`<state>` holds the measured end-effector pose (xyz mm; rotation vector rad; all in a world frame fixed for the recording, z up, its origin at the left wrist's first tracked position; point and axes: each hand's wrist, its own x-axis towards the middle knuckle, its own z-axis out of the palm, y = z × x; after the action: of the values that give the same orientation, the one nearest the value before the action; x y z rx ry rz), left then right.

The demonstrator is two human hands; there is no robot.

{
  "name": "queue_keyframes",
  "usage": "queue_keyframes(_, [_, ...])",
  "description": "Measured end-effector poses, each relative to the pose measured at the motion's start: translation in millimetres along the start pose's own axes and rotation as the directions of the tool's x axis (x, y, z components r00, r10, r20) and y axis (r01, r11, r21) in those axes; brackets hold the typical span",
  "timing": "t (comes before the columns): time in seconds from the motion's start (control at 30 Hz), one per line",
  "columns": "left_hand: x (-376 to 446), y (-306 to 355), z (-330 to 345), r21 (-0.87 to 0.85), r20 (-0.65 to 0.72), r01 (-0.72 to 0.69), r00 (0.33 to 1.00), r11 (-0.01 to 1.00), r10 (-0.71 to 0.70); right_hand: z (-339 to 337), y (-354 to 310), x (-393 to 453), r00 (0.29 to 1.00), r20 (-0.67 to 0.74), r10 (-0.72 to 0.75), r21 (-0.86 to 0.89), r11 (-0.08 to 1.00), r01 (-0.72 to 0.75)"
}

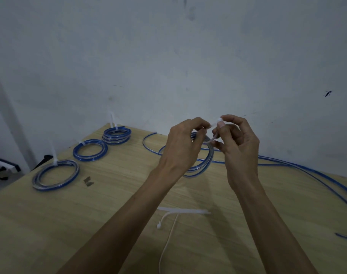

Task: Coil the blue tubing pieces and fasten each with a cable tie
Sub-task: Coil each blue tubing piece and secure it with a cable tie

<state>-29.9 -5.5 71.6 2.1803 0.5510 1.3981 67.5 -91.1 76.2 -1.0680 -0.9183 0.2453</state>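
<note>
A few loose white cable ties [173, 216] lie on the wooden table [70, 224] closest to the person, just below and between the two forearms, one long tail running off toward the near edge. Beyond those ties, both hands are raised above the table. The left hand [181, 147] curls its fingers round a coil of blue tubing [203, 163] and holds it up on edge, the lower loops hanging beside the wrist. The right hand [239, 149] pinches a white cable tie [215, 128] between thumb and forefinger, right at the top of that coil; the tie bends down toward the tubing, though whether it is threaded through its head I cannot tell. Left of the held coil, three finished coils [56, 174] sit in a row on the table running back toward the wall [168, 56], each with a white tie standing up from it. Behind and right of the held coil, long uncoiled tubing [307, 171] trails across the table to its right edge. A short blue piece [345, 237] lies near that edge, right of the loose ties.
</note>
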Motion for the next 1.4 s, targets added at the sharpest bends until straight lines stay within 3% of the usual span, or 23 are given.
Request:
queue_keyframes(0.37, [0, 4, 0, 0.023, -0.045, -0.057, 0.997, 0.998, 0.058, -5, 4, 2, 0.992, 0.078, 0.100, -0.012, 0.995, -0.099])
queue_keyframes(0.57, [-4, 7, 2, -0.104, -0.021, 0.102, 0.994, 0.989, -0.105, -4, 12, 0, 0.981, 0.113, 0.156, -0.010, 0.988, -0.156])
queue_keyframes(0.73, [-3, 7, 0, -0.114, -0.047, 0.085, 0.995, 0.990, -0.091, -8, 10, 2, 0.967, 0.157, 0.203, -0.027, 0.979, -0.201])
queue_keyframes(0.83, [-3, 6, 0, -0.109, 0.011, 0.093, 0.996, 0.990, -0.092, -12, 9, 4, 0.963, 0.164, 0.213, -0.050, 0.977, -0.208])
queue_keyframes(1.1, [-3, 7, 4, -0.115, 0.042, 0.073, 0.997, 0.991, -0.068, -11, 8, 5, 0.995, 0.057, 0.077, -0.040, 0.996, -0.075])
queue_keyframes(1.2, [-3, 7, 4, -0.124, 0.058, 0.076, 0.996, 0.989, -0.069, -12, 9, 5, 0.999, 0.009, -0.041, -0.170, 0.984, 0.042])
queue_keyframes(1.4, [1, 4, 0, -0.115, 0.108, 0.104, 0.990, 0.988, -0.092, -23, 1, 10, 0.989, 0.095, -0.116, -0.301, 0.943, 0.140])
